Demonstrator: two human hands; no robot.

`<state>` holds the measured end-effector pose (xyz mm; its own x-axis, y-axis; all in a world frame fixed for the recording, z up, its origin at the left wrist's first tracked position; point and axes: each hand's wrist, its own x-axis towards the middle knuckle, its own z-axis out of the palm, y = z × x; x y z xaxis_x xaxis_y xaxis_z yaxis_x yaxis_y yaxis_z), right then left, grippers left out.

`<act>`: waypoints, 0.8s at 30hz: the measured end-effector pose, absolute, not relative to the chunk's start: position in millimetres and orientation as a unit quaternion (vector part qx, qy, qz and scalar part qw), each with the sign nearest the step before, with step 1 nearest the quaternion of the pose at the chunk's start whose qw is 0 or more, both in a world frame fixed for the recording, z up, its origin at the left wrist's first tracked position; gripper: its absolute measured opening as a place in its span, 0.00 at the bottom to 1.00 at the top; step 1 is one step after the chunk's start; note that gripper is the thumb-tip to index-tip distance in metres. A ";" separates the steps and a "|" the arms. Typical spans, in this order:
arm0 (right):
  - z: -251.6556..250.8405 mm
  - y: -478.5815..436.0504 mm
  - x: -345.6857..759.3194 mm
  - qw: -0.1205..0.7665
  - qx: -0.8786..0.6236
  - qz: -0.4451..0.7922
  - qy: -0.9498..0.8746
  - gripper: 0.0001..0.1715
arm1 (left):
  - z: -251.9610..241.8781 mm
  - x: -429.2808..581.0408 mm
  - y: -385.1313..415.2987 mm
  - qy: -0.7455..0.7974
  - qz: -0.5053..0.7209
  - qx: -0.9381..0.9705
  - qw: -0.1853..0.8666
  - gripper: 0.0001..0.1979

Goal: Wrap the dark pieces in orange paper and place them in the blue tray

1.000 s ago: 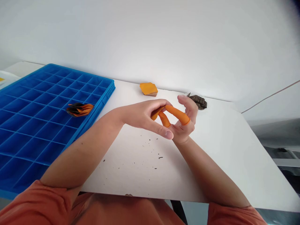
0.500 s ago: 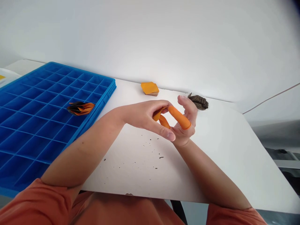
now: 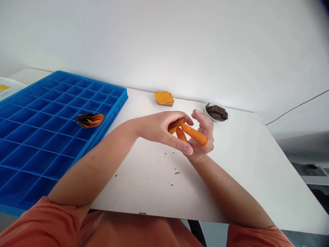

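My left hand [image 3: 159, 127] arches over the table with its palm turned down, its fingers curled around a small folded orange sheet [image 3: 175, 125]. On my right hand [image 3: 203, 137] the thumb and index finger wear orange finger cots [image 3: 194, 134]. Those two covered tips come together at the sheet's right edge, while the other fingers are raised and loosely bent. The left palm hides part of the sheet, and whatever lies inside the fold does not show.
At left stands a blue compartment tray [image 3: 123, 97] holding a bundle of orange and black sheets [image 3: 89, 120]. Toward the wall are a stack of orange sheets [image 3: 163, 98] and a white bowl [image 3: 207, 112] of dark brown strips [image 3: 217, 112]. Dark crumbs [image 3: 177, 173] dot the white table [image 3: 246, 164].
My right index finger has tipped lower against the orange sheet, and the right hand has shifted slightly left. More of the sheet shows. My left hand stays nearly in place.
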<state>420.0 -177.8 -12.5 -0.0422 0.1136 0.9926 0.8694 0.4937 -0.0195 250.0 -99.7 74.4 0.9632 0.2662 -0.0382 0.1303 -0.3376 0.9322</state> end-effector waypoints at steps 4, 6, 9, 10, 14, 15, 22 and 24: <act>-9.8 -175.7 417.7 0.594 -0.357 -0.329 -0.641 0.08 | 76.6 249.4 -102.8 0.122 0.059 0.816 0.561 0.36; -10.2 -176.1 417.0 0.600 -0.353 -0.328 -0.638 0.09 | 76.4 249.8 -103.7 0.117 0.065 0.811 0.569 0.33; -11.1 -178.2 417.8 0.608 -0.349 -0.314 -0.640 0.11 | 74.4 251.5 -104.0 0.104 0.085 0.797 0.588 0.29; -10.7 -179.2 418.2 0.608 -0.349 -0.304 -0.645 0.12 | 73.6 252.3 -104.0 0.100 0.093 0.793 0.594 0.29; -3.5 -181.4 418.2 0.611 -0.358 -0.286 -0.645 0.08 | 70.8 256.7 -105.6 0.094 0.128 0.788 0.595 0.28; -0.9 -181.3 417.6 0.611 -0.363 -0.290 -0.641 0.06 | 70.5 258.0 -106.6 0.091 0.134 0.787 0.596 0.27; 9.1 -178.2 414.5 0.614 -0.343 -0.310 -0.640 0.02 | 71.2 262.6 -112.9 0.048 0.128 0.778 0.613 0.24; 9.1 -178.3 415.2 0.601 -0.349 -0.301 -0.653 0.02 | 71.9 262.1 -112.8 0.052 0.123 0.780 0.612 0.23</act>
